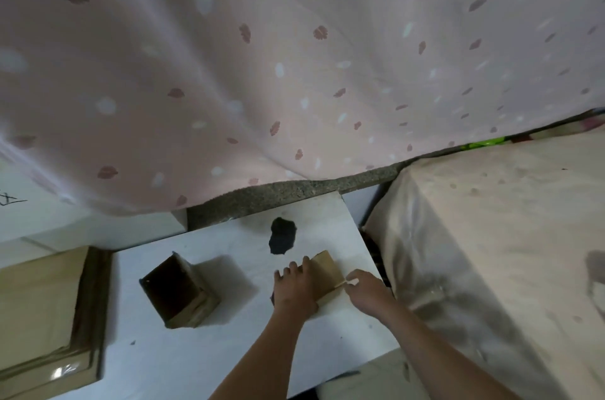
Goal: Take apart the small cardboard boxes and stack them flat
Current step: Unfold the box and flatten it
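Observation:
A small brown cardboard box (327, 275) lies on the white table (196, 350) near its right edge. My left hand (294, 288) presses flat on the box's left side with fingers spread. At the box's right edge my right hand (366, 291) pinches a strip of tape or a thin flap. A second small cardboard box (178, 293) stands open on the left part of the table, its dark inside facing up and left; neither hand touches it.
A black patch (282, 236) marks the table behind the held box. A pink leaf-print curtain (294, 72) hangs behind. A cloth-covered block (507, 252) stands to the right. Large flat cardboard pieces (39, 317) lie at the left.

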`<state>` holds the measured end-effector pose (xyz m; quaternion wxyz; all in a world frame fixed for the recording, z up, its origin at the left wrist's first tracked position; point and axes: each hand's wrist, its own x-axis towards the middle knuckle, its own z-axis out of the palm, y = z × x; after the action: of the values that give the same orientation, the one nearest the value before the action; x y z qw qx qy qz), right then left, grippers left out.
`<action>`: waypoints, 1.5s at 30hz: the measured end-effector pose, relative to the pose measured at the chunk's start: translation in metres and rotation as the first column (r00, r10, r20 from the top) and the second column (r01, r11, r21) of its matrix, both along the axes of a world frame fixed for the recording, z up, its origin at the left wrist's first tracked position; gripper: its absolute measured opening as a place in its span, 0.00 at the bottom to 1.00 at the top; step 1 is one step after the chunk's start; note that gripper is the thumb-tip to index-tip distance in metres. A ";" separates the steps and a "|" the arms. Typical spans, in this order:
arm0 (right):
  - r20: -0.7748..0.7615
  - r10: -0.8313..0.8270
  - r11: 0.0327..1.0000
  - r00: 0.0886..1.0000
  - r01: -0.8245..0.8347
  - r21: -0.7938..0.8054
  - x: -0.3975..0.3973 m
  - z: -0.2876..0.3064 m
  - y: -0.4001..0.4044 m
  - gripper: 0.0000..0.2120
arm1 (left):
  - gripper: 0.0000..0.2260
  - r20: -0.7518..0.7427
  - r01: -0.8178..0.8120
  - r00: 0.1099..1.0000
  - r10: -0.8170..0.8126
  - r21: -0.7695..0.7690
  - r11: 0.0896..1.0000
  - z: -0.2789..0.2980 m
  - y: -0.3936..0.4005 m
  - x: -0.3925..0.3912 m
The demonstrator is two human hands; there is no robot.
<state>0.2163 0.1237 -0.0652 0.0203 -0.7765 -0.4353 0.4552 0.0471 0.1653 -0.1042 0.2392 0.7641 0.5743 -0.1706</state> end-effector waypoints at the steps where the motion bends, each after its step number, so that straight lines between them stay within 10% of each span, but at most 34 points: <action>1: -0.009 -0.014 1.000 1.000 0.014 -0.019 0.003 -0.001 0.003 0.17 | 0.46 0.029 -0.024 0.999 0.024 -0.016 1.000 0.000 0.007 0.000; 8: -0.053 -0.098 0.993 0.994 0.094 -0.077 0.009 -0.006 0.013 0.20 | 0.45 0.260 -0.304 0.873 0.413 -0.371 0.877 0.018 0.048 -0.006; 14: -0.268 -0.451 0.891 0.851 0.415 -0.183 0.006 -0.009 0.021 0.19 | 0.43 0.162 -0.385 0.287 0.944 -0.883 0.268 0.021 0.048 -0.029; 23: -0.376 -0.517 0.849 0.769 0.404 -0.341 -0.008 0.002 0.040 0.24 | 0.41 -0.165 -0.202 0.155 0.974 -0.970 -0.133 0.004 0.028 -0.061; 30: -0.323 -0.478 0.870 0.817 0.389 -0.304 -0.025 -0.009 0.047 0.25 | 0.18 -0.041 -0.492 0.201 0.979 -0.868 0.065 -0.008 0.013 -0.068; 36: -0.340 -0.571 0.820 0.747 0.498 -0.283 -0.033 -0.005 0.044 0.25 | 0.17 0.244 -0.554 0.699 0.672 -0.411 0.724 0.007 0.027 -0.060; 45: -0.319 -0.639 0.769 0.700 0.571 -0.287 -0.050 0.003 0.043 0.26 | 0.25 0.340 -0.366 0.775 0.532 -0.445 0.817 0.013 0.035 -0.028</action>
<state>0.1663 0.1670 -0.0622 0.1926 -0.7655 -0.1019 0.6055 0.0189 0.1998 -0.0909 0.5328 0.5636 0.6306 -0.0263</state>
